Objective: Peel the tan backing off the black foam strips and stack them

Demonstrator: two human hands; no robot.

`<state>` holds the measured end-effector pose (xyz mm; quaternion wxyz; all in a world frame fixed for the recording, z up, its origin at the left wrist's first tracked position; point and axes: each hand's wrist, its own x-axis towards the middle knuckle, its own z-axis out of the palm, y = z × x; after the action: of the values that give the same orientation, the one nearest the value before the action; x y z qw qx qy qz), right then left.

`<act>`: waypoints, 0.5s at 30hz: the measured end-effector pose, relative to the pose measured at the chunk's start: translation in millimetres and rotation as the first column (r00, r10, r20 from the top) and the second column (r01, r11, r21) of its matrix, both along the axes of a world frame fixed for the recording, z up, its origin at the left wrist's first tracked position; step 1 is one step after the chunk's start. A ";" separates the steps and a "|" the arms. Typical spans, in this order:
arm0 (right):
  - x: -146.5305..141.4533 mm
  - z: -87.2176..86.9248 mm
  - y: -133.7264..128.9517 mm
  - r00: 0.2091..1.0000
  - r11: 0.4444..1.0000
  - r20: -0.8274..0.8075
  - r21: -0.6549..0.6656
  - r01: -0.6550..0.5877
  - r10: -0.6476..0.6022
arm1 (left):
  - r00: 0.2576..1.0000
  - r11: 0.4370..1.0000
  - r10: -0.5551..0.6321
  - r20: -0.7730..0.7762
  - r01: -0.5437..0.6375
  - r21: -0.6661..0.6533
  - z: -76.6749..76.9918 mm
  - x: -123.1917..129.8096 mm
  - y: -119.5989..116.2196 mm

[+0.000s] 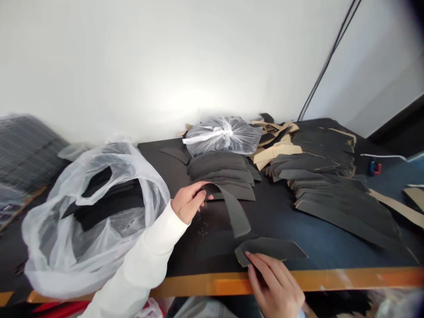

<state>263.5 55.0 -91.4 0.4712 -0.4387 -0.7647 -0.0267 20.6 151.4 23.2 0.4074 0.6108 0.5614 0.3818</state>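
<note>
My left hand, in a white sleeve, pinches one end of a curved dark grey strip that hangs over the table. My right hand lies at the table's front edge, its fingertips on the left end of a flat dark grey piece; its fingers are stretched out and rather close together. Just behind my left hand is a fanned stack of dark grey pieces. A larger fanned stack spreads out to the right.
An open clear plastic bag with black pieces inside stands at the left. A tied plastic bag and tan strips lie at the back. Orange tape runs along the table's front edge. A small blue and red object is at right.
</note>
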 end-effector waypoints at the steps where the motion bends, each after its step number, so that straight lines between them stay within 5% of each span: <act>1: 0.5 -1.0 0.3 1.000 1.000 0.002 0.007 -0.001 0.001 | 0.987 0.986 -0.057 0.151 0.080 -0.148 8.8 0.6 -3.1; 3: 1.3 -2.4 0.8 1.000 1.000 0.000 0.029 -0.005 0.005 | 0.900 0.901 -0.147 0.411 0.293 -0.320 24.7 1.3 -9.3; 7: 0.9 -2.4 1.2 1.000 0.999 -0.023 0.045 0.003 -0.002 | 0.757 0.781 -0.214 0.618 0.513 -0.358 44.4 2.4 -19.7; 15: 0.8 -2.4 1.4 1.000 0.999 -0.018 0.054 -0.007 0.008 | 0.792 0.808 -0.221 0.569 0.475 -0.348 49.9 4.8 -28.9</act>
<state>264.3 56.4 -93.9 0.4899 -0.4234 -0.7609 -0.0413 25.4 122.5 73.1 0.7406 0.4664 0.3846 0.2933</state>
